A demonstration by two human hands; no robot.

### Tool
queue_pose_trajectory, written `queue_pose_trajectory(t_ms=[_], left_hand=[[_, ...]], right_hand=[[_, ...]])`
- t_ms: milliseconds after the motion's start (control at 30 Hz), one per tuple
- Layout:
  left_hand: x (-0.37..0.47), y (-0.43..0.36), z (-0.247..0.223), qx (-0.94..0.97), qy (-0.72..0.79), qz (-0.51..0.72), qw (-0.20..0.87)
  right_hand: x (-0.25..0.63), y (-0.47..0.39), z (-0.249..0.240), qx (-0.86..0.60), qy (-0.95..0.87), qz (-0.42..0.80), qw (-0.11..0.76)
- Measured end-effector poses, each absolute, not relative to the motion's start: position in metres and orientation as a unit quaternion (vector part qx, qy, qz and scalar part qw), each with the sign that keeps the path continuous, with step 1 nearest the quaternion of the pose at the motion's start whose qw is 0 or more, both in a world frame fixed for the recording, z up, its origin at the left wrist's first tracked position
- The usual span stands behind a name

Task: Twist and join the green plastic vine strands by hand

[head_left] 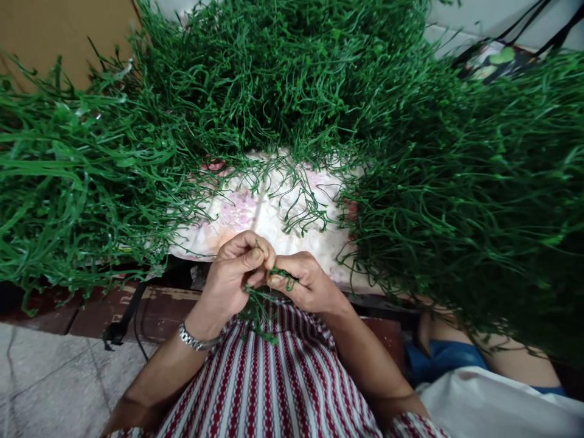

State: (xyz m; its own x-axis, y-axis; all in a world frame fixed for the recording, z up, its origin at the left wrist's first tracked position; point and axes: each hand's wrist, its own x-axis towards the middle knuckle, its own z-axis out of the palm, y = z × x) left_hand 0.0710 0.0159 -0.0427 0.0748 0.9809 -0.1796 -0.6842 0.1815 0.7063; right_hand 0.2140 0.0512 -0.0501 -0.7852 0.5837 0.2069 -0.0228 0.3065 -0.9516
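Note:
My left hand (239,267) and my right hand (303,281) meet above my lap, close to the edge of the patterned cloth. Both are closed, thumbs against fingers, on thin green stems (260,310) that look like artificial plant sprigs. Some stems hang below my left hand, and a short curled piece (285,277) sticks out over my right thumb. The exact spot where the fingertips pinch is partly hidden. Just beyond the hands, a few loose sprigs (305,210) lie on the pale flowered cloth (274,234).
Large heaps of the same greenery surround the cloth: a left heap (82,176), a back heap (283,73) and a right heap (460,194). A bag (497,61) with dark straps sits at the back right. Someone's leg (515,359) shows at lower right.

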Motion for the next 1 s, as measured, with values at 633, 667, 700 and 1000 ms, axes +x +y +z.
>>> queue_pose_trajectory(t_ms=[633,667,700,1000], left_hand=[[0.075,0.029,-0.039,0.292,0.405,0.643,0.58],[0.077,0.03,-0.039,0.292,0.407,0.644,0.578],[0.078,0.031,-0.04,0.294,0.41,0.646,0.572],[0.069,0.018,-0.04,0.419,0.524,0.639,0.376]], right_hand=[[0.225,0.052,-0.03,-0.35,-0.835,0.319,0.28],[0.221,0.051,-0.033,-0.34,-0.838,0.336,0.263],[0.218,0.05,-0.037,-0.325,-0.84,0.356,0.25],[0.218,0.05,-0.045,-0.299,-0.81,0.413,0.291]])
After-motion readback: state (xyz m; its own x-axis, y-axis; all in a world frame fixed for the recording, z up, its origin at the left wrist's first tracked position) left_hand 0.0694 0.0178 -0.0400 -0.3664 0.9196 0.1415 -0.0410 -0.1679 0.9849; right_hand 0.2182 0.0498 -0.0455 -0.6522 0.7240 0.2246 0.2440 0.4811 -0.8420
